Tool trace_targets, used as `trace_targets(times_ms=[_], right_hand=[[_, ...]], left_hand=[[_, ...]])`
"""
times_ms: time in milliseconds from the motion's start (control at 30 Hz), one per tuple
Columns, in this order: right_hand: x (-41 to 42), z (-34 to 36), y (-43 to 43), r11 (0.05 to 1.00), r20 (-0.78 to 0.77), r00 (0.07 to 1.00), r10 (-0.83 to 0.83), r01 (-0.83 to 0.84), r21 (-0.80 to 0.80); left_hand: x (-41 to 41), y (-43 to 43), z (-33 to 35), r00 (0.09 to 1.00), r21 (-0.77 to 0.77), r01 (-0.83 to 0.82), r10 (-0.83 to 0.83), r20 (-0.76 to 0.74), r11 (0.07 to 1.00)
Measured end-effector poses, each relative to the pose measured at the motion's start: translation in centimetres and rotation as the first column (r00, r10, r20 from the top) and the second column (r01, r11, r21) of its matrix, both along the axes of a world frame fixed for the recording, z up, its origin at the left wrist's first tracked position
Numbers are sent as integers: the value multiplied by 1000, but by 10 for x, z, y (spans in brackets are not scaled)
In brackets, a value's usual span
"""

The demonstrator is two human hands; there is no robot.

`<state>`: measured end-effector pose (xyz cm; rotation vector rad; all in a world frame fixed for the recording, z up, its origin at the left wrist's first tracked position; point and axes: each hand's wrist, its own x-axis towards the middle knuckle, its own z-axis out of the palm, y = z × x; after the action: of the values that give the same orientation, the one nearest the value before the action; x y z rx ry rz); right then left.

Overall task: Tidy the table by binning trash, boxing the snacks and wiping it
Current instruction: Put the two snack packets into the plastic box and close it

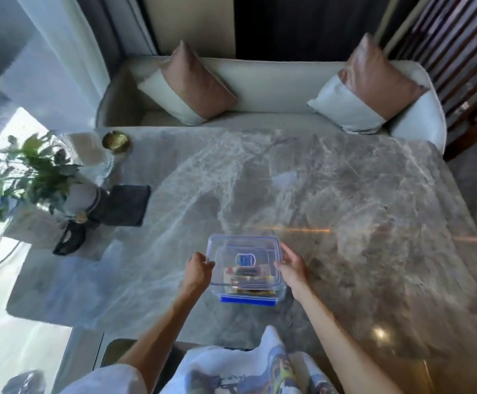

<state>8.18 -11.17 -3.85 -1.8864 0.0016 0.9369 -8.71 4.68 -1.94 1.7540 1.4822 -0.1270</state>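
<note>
My left hand (200,267) is curled against the left edge of the clear lid (244,258), fingertips pinching its rim, and my right hand (292,264) has its fingers spread along the right edge, so both hold the lid over the plastic box (248,288). The snacks (247,280) lie inside the box, packets showing through the clear plastic. The lid looks tilted, not yet seated on the box, and the blue clip (248,300) on the box's near side seems unfastened. If I press down while the lid sits skewed, one corner could ride up and the clips would miss, or a packet could get trapped under the rim. The box sits on the marble tabletop (345,194), which is glossy, so it may slide when pushed. Beyond the box to the left, well apart, lies a dark cloth (126,204) beside a plant (32,172).
</note>
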Motion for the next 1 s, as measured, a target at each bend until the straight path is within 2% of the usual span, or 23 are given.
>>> trace_targets(times_ms=[200, 333, 700, 1000], right_hand=[[-11, -12, -8, 988, 166, 982, 87, -64, -142], [-13, -18, -15, 955, 231, 955, 186, -120, -271], [-16, -19, -15, 938, 226, 953, 203, -123, -323], [-17, -21, -10, 895, 236, 942, 239, -120, -429]], left_hand=[[-9, -13, -13, 997, -38, -49, 51, 56, 998], [-8, -17, -19, 999, -27, -15, 17, 51, 1000], [-7, -11, -24, 998, -89, -19, 24, 54, 996], [-6, 1, -29, 993, -246, -65, 87, 77, 967]])
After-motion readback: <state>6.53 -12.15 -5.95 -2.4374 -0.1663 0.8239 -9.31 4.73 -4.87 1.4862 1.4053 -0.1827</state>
